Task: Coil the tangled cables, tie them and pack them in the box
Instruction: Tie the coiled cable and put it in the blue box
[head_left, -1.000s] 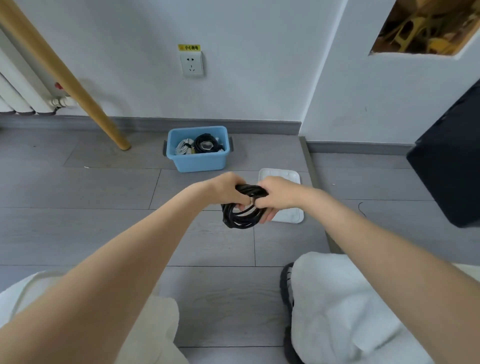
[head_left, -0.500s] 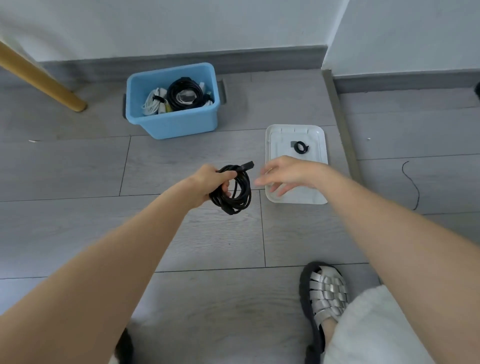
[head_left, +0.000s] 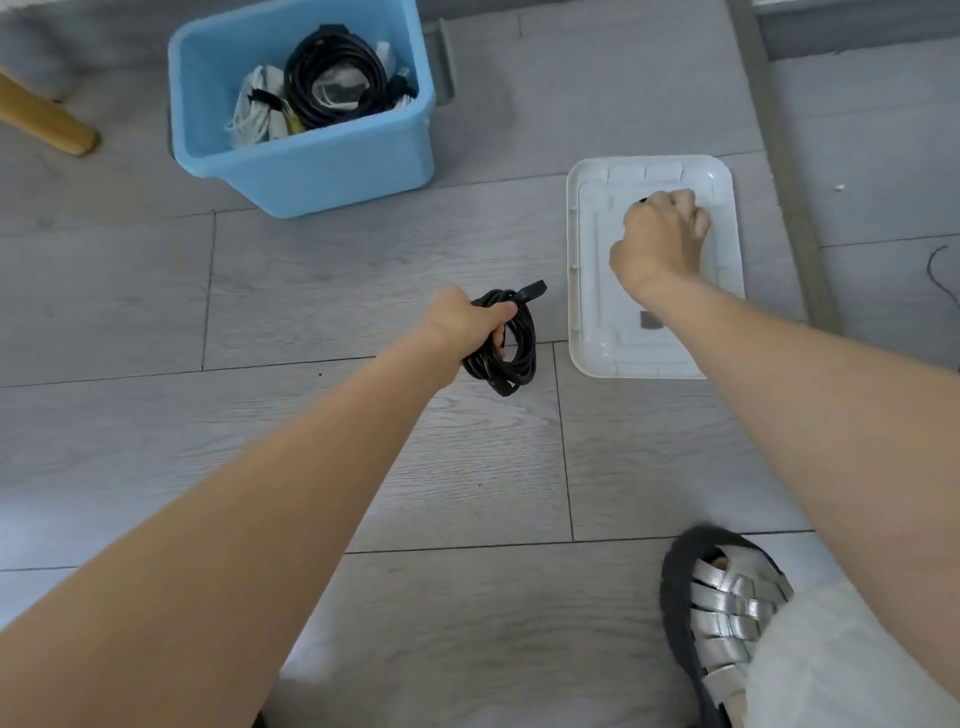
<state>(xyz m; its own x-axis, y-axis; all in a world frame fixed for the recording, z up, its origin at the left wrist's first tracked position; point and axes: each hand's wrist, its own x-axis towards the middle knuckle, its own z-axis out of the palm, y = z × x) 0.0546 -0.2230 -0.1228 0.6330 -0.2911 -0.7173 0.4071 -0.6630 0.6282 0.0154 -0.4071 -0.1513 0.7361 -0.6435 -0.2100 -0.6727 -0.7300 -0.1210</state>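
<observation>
Black cable coil (head_left: 506, 340) in left grip (head_left: 465, 322).

The left hand (head_left: 467, 322) grips a coiled black cable (head_left: 511, 343) above the grey plank floor (head_left: 130, 312), while the right hand (head_left: 662, 234), fingers curled, reaches into a white rectangular plastic tray (head_left: 587, 332) beside a blue plastic box (head_left: 322, 166) holding coiled cables (head_left: 332, 78).

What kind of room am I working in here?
Likely an indoor room at home or in an office, worked on at floor level: grey wood-look floor planks, a wooden furniture leg, and a blue plastic box sitting on the floor.
</observation>
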